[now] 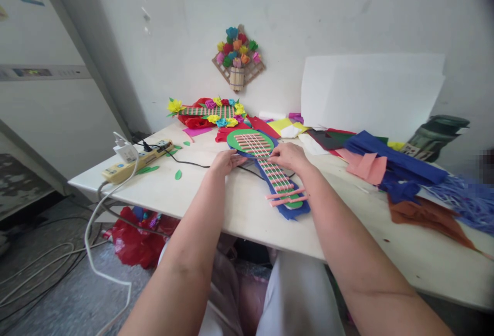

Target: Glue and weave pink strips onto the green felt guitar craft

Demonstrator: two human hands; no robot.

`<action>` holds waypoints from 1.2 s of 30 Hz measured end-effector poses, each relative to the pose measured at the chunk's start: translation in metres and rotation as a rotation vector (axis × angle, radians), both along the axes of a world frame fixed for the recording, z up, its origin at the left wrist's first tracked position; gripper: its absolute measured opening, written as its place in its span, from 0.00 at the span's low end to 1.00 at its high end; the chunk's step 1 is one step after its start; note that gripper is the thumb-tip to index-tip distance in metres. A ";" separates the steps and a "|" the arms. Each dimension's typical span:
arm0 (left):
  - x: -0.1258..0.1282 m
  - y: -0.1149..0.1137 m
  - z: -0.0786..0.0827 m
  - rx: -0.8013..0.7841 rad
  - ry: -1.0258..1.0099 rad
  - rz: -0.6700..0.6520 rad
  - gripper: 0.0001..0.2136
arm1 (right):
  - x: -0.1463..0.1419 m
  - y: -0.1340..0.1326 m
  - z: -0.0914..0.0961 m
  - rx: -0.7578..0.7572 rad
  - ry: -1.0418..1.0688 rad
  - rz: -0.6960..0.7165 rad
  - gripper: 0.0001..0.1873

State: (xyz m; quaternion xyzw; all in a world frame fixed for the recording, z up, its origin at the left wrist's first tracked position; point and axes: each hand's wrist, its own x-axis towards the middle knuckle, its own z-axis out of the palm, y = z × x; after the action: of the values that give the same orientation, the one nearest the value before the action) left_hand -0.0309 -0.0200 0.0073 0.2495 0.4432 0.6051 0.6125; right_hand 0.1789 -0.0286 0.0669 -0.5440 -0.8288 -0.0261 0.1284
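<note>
A handmade toy lute (276,172) lies on the white table with its round green body away from me and its neck pointing towards me. Blue crepe paper edges it, pink sticks cross its face, and pale strings run along it. My left hand (227,162) grips the blue paper edge at the lower left of the round body, its fingertips partly hidden. On the other side, my right hand (288,157) has its fingers pinched at the top of the neck. Several pink sticks (283,197) cross near the neck's end like pegs.
A yellow power strip (141,162) with a white charger sits at the left; its black cable runs behind my hands. A flower-decorated lute (210,111) lies at the back. Coloured paper, blue crepe (393,156) and a dark bottle (434,138) occupy the right side.
</note>
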 end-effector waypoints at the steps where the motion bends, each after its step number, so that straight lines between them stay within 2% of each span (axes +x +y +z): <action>1: 0.000 0.000 0.000 -0.002 -0.007 0.001 0.12 | 0.000 0.000 0.000 0.007 -0.006 -0.005 0.11; 11: 0.003 -0.005 0.004 0.007 -0.004 -0.027 0.13 | -0.001 0.000 -0.001 0.073 -0.018 -0.028 0.12; 25: 0.006 -0.010 0.010 -0.068 0.032 -0.124 0.13 | -0.003 -0.001 0.000 0.060 0.018 -0.041 0.11; 36: 0.005 -0.011 0.008 -0.024 0.063 -0.144 0.11 | -0.012 -0.004 -0.006 0.083 0.009 -0.049 0.14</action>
State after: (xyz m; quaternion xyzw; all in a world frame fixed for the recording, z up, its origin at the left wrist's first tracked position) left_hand -0.0254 -0.0306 0.0150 0.2922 0.4505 0.5458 0.6432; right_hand 0.1674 -0.0323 0.0611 -0.5585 -0.8129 -0.0610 0.1537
